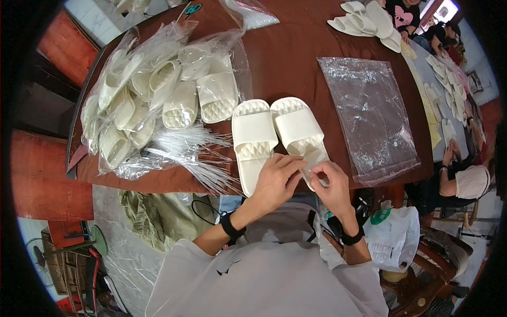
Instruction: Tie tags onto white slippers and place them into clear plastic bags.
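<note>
Left hand [275,178]: over cream slide slippers [254,129], can't tell grasp
Right hand [331,185]: fingers curled, grasp unclear

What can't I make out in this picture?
Head view:
Anything pinched by the left hand or right hand: too small, covered by their grip.
Heel end of centre pair's right slipper: partly behind the hands.
Count of bagged slippers: hidden by overlap and glare.
Top clear bag: cut by upper edge.
</note>
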### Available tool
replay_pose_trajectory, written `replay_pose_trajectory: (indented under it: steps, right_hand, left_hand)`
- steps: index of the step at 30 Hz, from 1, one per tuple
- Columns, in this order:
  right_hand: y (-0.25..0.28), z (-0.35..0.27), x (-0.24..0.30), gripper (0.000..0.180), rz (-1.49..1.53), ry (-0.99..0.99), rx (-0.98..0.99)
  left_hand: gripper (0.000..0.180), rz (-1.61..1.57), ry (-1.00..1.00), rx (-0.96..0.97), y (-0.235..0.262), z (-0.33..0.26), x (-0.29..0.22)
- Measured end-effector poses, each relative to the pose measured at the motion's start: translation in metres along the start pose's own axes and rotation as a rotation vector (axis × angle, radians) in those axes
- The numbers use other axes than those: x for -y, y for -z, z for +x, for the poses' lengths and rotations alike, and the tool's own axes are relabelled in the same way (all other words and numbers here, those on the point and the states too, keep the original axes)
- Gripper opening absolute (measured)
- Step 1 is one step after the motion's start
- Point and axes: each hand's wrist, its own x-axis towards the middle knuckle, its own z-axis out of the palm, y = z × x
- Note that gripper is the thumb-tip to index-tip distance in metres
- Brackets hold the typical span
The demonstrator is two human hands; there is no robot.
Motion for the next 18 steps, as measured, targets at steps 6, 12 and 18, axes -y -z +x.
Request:
replay_pose_trajectory:
  steps: [6, 12, 18]
  right_hand:
    - [0.010, 0.001, 0.021, 0.023, -0.162, -0.011, -0.079]
    - [-0.022, 0.017, 0.031, 0.041, -0.349, 0.134, -0.095]
    - [-0.074, 0.044, 0.023, 0.028, -0.292, 0.096, -0.193]
  left_hand:
    - [0.037, 0.212, -0.018, -0.146, 0.055, -0.012, 0.002]
    - [0.060, 0.054, 0.381, -0.313, 0.073, -0.024, 0.033]
    - [0.063, 0.021, 0.251, -0.286, 0.044, -0.040, 0.064]
